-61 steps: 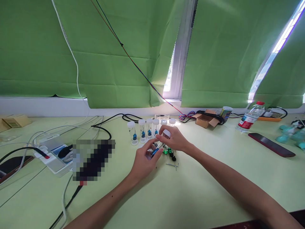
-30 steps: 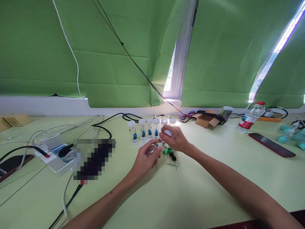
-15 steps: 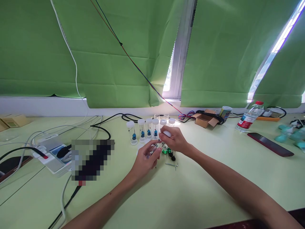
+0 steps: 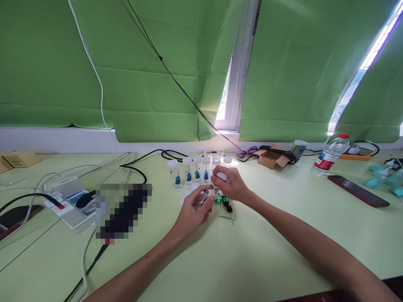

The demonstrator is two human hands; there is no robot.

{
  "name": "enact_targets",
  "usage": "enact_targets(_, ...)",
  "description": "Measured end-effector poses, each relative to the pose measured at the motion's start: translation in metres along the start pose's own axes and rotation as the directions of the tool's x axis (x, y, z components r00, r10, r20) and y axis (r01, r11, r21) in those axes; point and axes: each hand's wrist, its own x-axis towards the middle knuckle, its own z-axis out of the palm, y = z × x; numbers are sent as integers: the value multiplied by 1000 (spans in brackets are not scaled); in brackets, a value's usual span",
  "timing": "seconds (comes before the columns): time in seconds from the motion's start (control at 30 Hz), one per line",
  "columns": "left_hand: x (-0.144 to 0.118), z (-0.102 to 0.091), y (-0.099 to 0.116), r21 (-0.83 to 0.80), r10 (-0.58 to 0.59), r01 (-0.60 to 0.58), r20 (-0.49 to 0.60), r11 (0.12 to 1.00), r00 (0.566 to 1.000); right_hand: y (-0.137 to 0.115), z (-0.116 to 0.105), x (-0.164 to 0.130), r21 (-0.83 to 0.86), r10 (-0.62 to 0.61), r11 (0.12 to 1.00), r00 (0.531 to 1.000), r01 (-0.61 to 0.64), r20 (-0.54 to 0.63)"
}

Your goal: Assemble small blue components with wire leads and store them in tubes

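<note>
My left hand [image 4: 194, 209] is closed around a clear tube [image 4: 204, 197], which lies tilted between thumb and fingers; its contents are too small to make out. My right hand [image 4: 234, 184] grips a round white cap [image 4: 221, 176] close to the tube's upper end. Whether cap and tube touch, I cannot tell. Just behind my hands stands a row of several upright clear vials [image 4: 188, 173] with white lids and blue pieces inside. Small green parts [image 4: 218, 200] and black knobs [image 4: 229, 207] lie under my right hand. Thin metal pins [image 4: 227, 217] rest nearer to me.
A white power strip [image 4: 71, 209] with cables lies left, beside a pixelated dark object [image 4: 124, 212]. Back right are an open cardboard box [image 4: 271, 159], a can [image 4: 298, 149], a water bottle [image 4: 329, 157] and a dark red phone [image 4: 357, 191]. Green blinds [image 4: 157, 96] hang behind.
Both hands hold nearly the same pose. The fingers of my left hand have shifted slightly around the tube, and the whole view has moved a little.
</note>
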Motion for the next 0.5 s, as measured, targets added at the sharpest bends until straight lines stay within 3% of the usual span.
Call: enact_targets(0.5, 0, 1, 0, -19, -32, 32, 4, 999, 999, -1, -1, 1, 56, 35, 998, 999, -36, 27)
